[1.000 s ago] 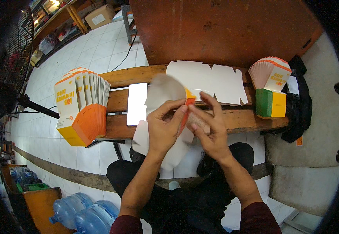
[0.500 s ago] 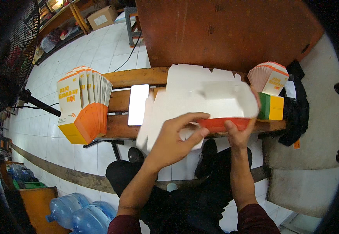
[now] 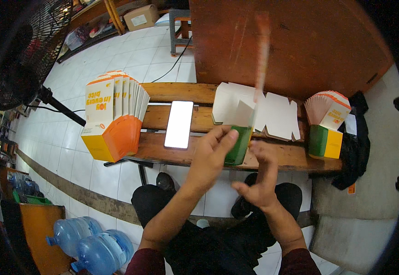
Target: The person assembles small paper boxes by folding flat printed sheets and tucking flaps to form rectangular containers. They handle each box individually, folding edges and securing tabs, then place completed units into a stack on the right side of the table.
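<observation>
Over the front of the wooden bench (image 3: pixel 204 156), my left hand (image 3: pixel 207 160) grips a paperboard food box (image 3: pixel 240 149) by its green lower part. Its tall upper panel stands up nearly edge-on, blurred orange and white. My right hand (image 3: pixel 261 181) is just to the right of the box with fingers apart and thumb stretched out, and it holds nothing. Its fingertips are close to the box's lower right side; whether they touch it I cannot tell. Beyond the box, white unfolded box blanks (image 3: pixel 279 114) lie on the bench, partly hidden by it.
A nested stack of orange and yellow boxes (image 3: pixel 114 119) stands at the bench's left end, a green and yellow stack (image 3: pixel 327 121) at its right. A phone with a white screen (image 3: pixel 179 123) lies between. Left are a fan (image 3: pixel 25 59) and large water bottles (image 3: pixel 103 247).
The box has turned from showing its white inside to standing edge-on, green side visible. My right hand has let go of it. The whole view has shifted, uncovering more of the bench.
</observation>
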A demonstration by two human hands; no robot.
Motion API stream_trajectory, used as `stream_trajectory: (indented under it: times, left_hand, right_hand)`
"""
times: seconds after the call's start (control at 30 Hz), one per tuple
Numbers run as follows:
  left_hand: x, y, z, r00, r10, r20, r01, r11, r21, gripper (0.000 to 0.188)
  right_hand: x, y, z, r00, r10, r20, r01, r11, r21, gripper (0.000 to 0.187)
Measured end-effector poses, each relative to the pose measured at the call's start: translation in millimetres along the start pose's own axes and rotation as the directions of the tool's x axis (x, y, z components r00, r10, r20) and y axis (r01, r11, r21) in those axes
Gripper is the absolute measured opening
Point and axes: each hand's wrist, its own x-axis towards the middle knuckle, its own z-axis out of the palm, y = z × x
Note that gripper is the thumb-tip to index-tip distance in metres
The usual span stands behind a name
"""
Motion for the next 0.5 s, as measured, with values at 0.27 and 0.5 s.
stream_trajectory:
  times: [0.27,0.5]
  left_hand:
    - [-13.8,-18.8,34.2,0.963,0.261,0.067,-0.266,0.961,0.076,0.059]
    - [-1.0,-3.3,10.9,0.955,0.179,-0.235,-0.166,0.983,0.073,0.028]
  right_hand:
    - [13.4,2.6,-9.6,0.998,0.018,-0.062,-0.04,0.927,-0.372,0.059]
    - [23.2,-1.5,-15.0,0.993,-0.115,-0.016,0.096,0.891,-0.444,0.049]
